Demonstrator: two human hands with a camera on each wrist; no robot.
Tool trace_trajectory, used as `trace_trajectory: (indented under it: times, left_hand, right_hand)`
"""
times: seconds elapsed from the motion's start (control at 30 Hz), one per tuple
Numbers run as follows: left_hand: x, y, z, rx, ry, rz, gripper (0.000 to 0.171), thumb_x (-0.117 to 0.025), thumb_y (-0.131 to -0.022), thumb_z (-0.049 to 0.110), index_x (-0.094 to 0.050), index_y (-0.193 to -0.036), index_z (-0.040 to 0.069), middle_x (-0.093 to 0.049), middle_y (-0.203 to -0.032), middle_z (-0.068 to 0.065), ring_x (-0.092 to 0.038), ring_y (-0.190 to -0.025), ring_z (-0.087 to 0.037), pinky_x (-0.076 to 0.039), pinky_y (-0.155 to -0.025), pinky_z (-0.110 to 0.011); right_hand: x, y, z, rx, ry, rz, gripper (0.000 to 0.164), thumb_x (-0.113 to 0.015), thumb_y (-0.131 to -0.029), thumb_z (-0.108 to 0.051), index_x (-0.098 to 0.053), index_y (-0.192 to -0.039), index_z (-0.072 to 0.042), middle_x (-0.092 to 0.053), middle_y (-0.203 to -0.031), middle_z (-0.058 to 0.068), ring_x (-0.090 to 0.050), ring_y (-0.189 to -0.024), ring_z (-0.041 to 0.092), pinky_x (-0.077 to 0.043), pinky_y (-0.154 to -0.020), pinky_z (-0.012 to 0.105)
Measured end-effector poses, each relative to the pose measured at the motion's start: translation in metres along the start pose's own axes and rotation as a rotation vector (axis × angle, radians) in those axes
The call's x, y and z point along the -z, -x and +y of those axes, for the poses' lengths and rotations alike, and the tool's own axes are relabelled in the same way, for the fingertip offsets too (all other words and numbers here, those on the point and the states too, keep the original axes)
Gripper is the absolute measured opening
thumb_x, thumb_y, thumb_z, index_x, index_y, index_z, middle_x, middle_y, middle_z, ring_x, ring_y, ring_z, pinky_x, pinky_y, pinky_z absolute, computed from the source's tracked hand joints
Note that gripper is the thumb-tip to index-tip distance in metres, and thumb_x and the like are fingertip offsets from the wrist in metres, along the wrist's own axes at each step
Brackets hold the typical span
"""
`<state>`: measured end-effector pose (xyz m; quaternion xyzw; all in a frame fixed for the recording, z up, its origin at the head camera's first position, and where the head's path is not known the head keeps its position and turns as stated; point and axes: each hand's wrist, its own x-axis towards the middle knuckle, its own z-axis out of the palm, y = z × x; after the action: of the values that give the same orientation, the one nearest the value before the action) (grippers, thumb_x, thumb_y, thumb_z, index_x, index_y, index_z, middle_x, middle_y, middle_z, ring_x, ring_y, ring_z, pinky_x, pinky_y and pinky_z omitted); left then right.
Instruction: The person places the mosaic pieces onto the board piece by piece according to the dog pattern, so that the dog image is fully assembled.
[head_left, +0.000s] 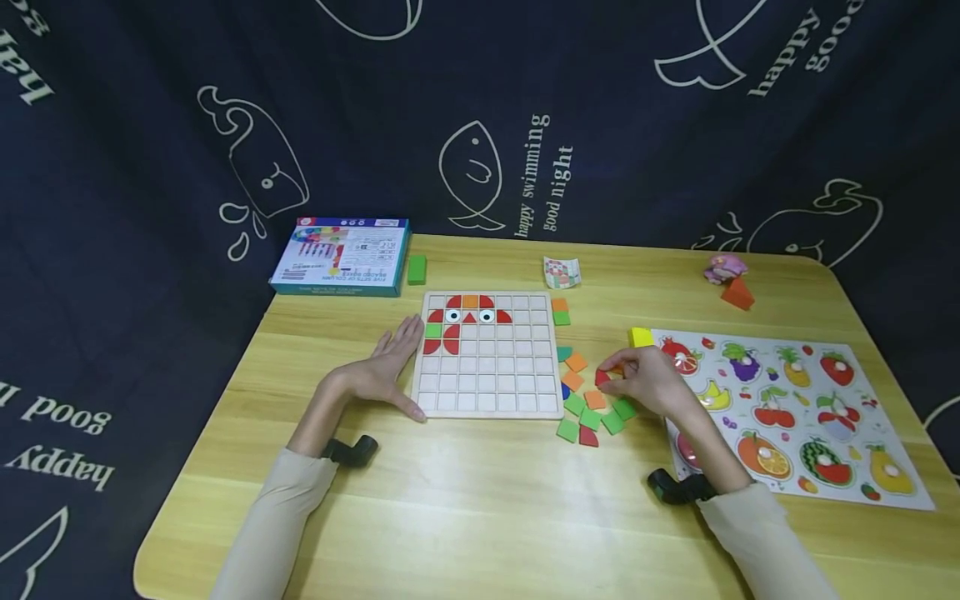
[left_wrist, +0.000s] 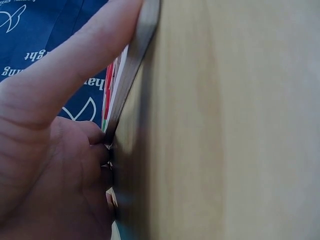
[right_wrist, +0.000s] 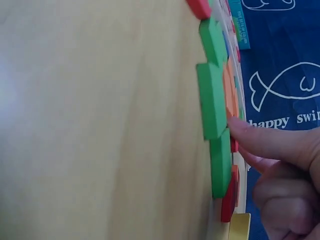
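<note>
A wooden grid board (head_left: 495, 367) lies mid-table, its upper-left squares filled with red, orange, green and round-eye tiles. Along the board's left edge rests my left hand (head_left: 378, 371), thumb and fingers spread; the left wrist view shows its thumb (left_wrist: 75, 65) against the board's side. My right hand (head_left: 651, 379) pinches a small red tile (head_left: 602, 377) between thumb and index finger, right of the board. Loose green tiles (head_left: 590, 419), orange tiles (head_left: 595, 400) and a red quarter-round tile (head_left: 588, 437) lie beside it. The right wrist view shows green tiles (right_wrist: 212, 100) near the thumb.
A fruit-picture puzzle board (head_left: 810, 417) covers the right side, with a yellow block (head_left: 641, 337) at its corner. Behind stand a blue box (head_left: 345, 258), a green block (head_left: 417, 270), a pattern card (head_left: 562, 273), a purple toy (head_left: 723, 267) and an orange-red block (head_left: 738, 293).
</note>
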<state>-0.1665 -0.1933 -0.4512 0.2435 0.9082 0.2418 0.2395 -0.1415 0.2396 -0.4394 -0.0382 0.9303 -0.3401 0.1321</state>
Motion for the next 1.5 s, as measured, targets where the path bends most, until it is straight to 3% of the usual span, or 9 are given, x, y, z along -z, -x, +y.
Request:
trace_trajectory:
  times: [0.23, 0.47, 0.67, 0.87, 1.27, 1.5]
  left_hand:
    - [0.000, 0.000, 0.000, 0.013, -0.009, -0.002, 0.149, -0.084, -0.056, 0.062, 0.016, -0.153, 0.008, 0.024, -0.161, -0.008, 0.023, -0.149, -0.024, 0.010, -0.123, -0.049]
    - [-0.003, -0.001, 0.000, 0.007, -0.031, -0.005, 0.149, -0.083, -0.057, 0.063, 0.016, -0.152, 0.008, 0.025, -0.160, -0.009, 0.023, -0.149, -0.024, 0.009, -0.123, -0.049]
    - [-0.004, -0.003, 0.003, -0.002, -0.017, -0.006, 0.149, -0.084, -0.057, 0.061, 0.016, -0.153, 0.008, 0.025, -0.160, -0.009, 0.023, -0.149, -0.023, 0.010, -0.123, -0.049]
    - [-0.004, -0.004, 0.003, -0.002, -0.010, -0.009, 0.149, -0.085, -0.056, 0.061, 0.017, -0.153, 0.009, 0.026, -0.160, -0.007, 0.024, -0.148, -0.023, 0.010, -0.123, -0.049]
    - [0.000, -0.001, 0.002, 0.005, -0.023, -0.002, 0.150, -0.084, -0.056, 0.062, 0.017, -0.153, 0.009, 0.025, -0.160, -0.009, 0.023, -0.149, -0.023, 0.009, -0.123, -0.049]
    - [0.001, -0.001, 0.001, 0.009, -0.016, -0.002, 0.149, -0.085, -0.056, 0.061, 0.016, -0.153, 0.008, 0.025, -0.160, -0.009, 0.023, -0.149, -0.024, 0.009, -0.123, -0.049]
  right_hand:
    - [-0.002, -0.008, -0.012, 0.017, -0.019, -0.021, 0.027, -0.074, -0.085, -0.022, -0.070, -0.106, -0.005, -0.038, -0.055, -0.003, -0.032, -0.048, 0.012, -0.024, -0.042, 0.022]
    - [-0.027, -0.043, -0.081, 0.000, -0.170, -0.005, 0.027, -0.076, -0.084, -0.024, -0.070, -0.105, -0.009, -0.035, -0.056, -0.002, -0.030, -0.047, 0.014, -0.023, -0.043, 0.023]
    - [-0.064, -0.078, -0.124, -0.053, -0.213, 0.027, 0.019, -0.080, -0.079, -0.021, -0.073, -0.092, -0.009, -0.061, -0.071, 0.002, -0.045, -0.056, 0.012, -0.035, -0.049, 0.022]
    - [-0.078, -0.091, -0.129, -0.038, -0.136, 0.096, 0.014, -0.081, -0.076, -0.021, -0.074, -0.081, -0.010, -0.073, -0.085, 0.006, -0.060, -0.071, 0.017, -0.043, -0.058, 0.023]
    - [-0.082, -0.092, -0.132, -0.017, -0.115, 0.059, 0.016, -0.081, -0.077, -0.020, -0.071, -0.083, -0.009, -0.071, -0.084, 0.006, -0.057, -0.066, 0.017, -0.043, -0.056, 0.025]
    - [-0.081, -0.094, -0.127, 0.040, -0.181, 0.076, 0.018, -0.084, -0.073, -0.015, -0.078, -0.089, -0.010, -0.073, -0.103, 0.007, -0.047, -0.072, 0.017, -0.034, -0.056, 0.026]
